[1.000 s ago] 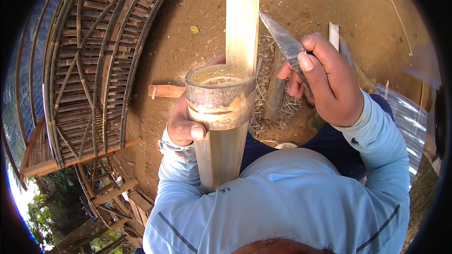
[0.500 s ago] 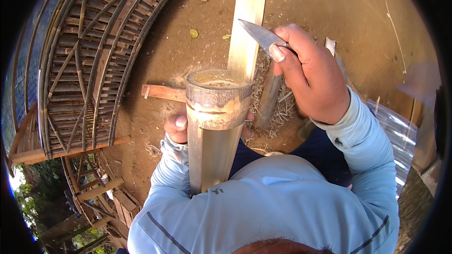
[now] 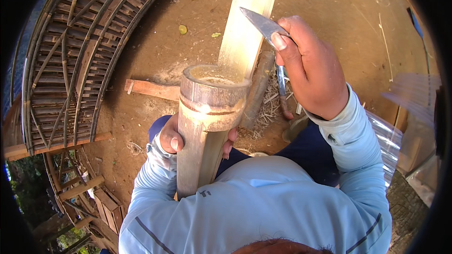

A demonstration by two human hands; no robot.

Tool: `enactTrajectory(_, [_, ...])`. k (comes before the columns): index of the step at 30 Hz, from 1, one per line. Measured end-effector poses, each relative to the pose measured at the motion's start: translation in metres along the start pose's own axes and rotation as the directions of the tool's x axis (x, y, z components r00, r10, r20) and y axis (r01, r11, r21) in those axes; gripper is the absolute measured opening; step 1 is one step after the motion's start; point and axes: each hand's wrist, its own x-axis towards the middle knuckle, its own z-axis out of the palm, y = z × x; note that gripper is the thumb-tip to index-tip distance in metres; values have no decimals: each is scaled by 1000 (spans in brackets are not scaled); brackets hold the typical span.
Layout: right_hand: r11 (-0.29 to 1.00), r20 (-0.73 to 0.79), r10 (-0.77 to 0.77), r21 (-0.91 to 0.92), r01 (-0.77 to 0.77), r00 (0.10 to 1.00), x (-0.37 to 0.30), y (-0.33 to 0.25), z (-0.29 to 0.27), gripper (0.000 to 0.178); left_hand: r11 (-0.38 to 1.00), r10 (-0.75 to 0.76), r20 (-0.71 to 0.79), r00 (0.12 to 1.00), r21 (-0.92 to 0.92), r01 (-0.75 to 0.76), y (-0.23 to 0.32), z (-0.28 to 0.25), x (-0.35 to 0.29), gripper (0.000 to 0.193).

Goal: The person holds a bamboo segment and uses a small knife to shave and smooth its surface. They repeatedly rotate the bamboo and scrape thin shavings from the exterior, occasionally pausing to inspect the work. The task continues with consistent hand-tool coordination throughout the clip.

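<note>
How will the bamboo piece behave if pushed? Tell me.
The bamboo piece is probably stiff: its long strip looks straight. Its hollow mouth suggests it is light for its size. Its rounded collar may let it roll if laid down.

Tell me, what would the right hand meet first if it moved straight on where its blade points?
Most likely the pale bamboo strip: the right hand holds a knife aimed up-left, its blade overlapping the strip in this view. Depth is unclear, so the tip might pass over it instead.
</note>
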Motion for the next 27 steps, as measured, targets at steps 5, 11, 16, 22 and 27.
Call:
enactTrajectory(5, [995, -30, -20, -99, 17, 999, 7, -2, 9, 10, 997, 54, -26, 998, 59, -52, 3, 3, -6, 101])
enactTrajectory(11, [994, 32, 10, -107, -6, 999, 11, 0, 15, 17, 989, 57, -31, 998, 140, -52, 10, 0, -8, 98])
enactTrajectory(16, [996, 120, 22, -84, -11, 993, 8, -3, 19, 20, 982, 106, -78, 991, 162, -92, 11, 5, -7, 94])
enactTrajectory(22, [995, 260, 96, -48, -86, 961, -5, -8, 21, 19, 978, 117, -101, 988, 186, -97, 10, -2, -9, 91])
enactTrajectory(27, [996, 366, 87, -24, -84, 927, -10, -9, 19, 18, 980, 120, -143, 982, 174, -95, 8, 0, -10, 91])
